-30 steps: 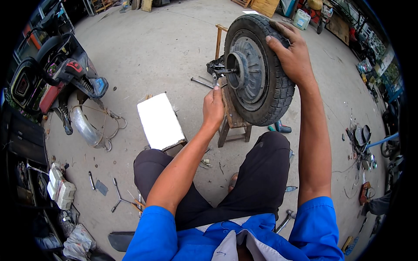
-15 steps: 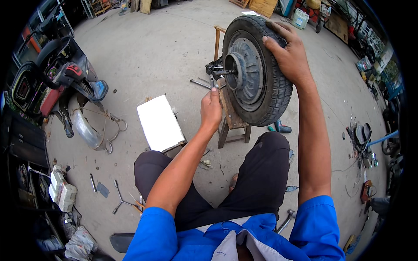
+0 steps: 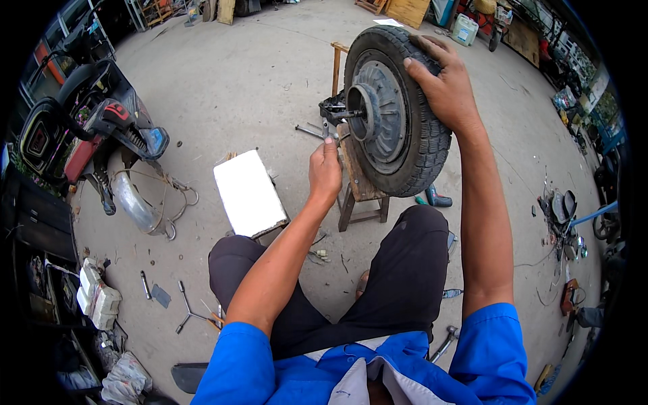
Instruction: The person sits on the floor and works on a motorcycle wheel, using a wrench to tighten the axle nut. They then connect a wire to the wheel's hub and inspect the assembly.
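Note:
A wheel with a black treaded tyre [image 3: 432, 152] and a grey finned metal hub [image 3: 386, 108] stands upright, leaning slightly, on a low wooden stool [image 3: 364, 187]. My right hand [image 3: 449, 84] lies over the upper right of the tyre, thumb on the near sidewall and fingers across the tread. My left hand [image 3: 325, 169] is closed, thumb up, round a slim metal tool that looks like a wrench [image 3: 327, 128]. Its upper end is just below the axle [image 3: 349, 114], which sticks out leftward from the hub. Most of the tool is hidden in my fist.
A white-topped box [image 3: 248, 192] stands left of the stool. Metal tools [image 3: 309, 131] lie behind it. A partly stripped scooter [image 3: 108, 135] is at the left. On the floor are a three-way wrench [image 3: 188, 310], a hammer [image 3: 445, 343] and a power drill [image 3: 439, 197].
My left hand and the metal tool have shifted very slightly, and the tool's upper end appears lower and further left of the axle. The wheel and my right hand have barely moved.

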`<action>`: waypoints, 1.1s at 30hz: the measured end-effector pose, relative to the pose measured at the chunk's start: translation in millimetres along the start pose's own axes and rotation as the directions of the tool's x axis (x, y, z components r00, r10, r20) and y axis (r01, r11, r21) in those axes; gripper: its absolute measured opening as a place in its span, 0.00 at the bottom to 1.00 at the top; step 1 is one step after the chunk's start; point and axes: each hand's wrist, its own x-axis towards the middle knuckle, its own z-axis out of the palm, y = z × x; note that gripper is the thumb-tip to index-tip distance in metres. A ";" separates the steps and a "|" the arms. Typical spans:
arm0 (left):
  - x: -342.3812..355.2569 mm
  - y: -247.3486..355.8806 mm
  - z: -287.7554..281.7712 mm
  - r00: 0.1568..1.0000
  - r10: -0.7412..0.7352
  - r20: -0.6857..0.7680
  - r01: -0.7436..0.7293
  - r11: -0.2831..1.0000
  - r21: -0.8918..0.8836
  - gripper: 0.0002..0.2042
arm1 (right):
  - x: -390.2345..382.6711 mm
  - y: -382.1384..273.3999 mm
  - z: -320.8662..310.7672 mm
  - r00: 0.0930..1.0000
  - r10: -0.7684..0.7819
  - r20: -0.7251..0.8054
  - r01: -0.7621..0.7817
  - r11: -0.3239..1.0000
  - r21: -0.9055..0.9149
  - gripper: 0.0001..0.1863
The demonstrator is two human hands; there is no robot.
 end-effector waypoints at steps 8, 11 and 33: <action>-0.5 0.5 0.1 1.000 0.009 -0.002 -0.009 1.000 -0.003 0.23 | -0.4 -2.3 -0.9 0.999 0.011 0.032 -0.009 0.999 -0.045 0.30; 0.0 -0.8 -1.2 1.000 0.006 -0.004 -0.006 1.000 -0.001 0.23 | 0.3 -3.3 0.6 0.999 0.009 0.034 -0.008 0.999 -0.043 0.30; -2.4 26.3 -5.5 0.999 -0.018 -0.032 0.014 0.995 -0.101 0.23 | 0.1 -3.5 2.2 1.000 0.002 0.017 -0.002 1.000 -0.019 0.29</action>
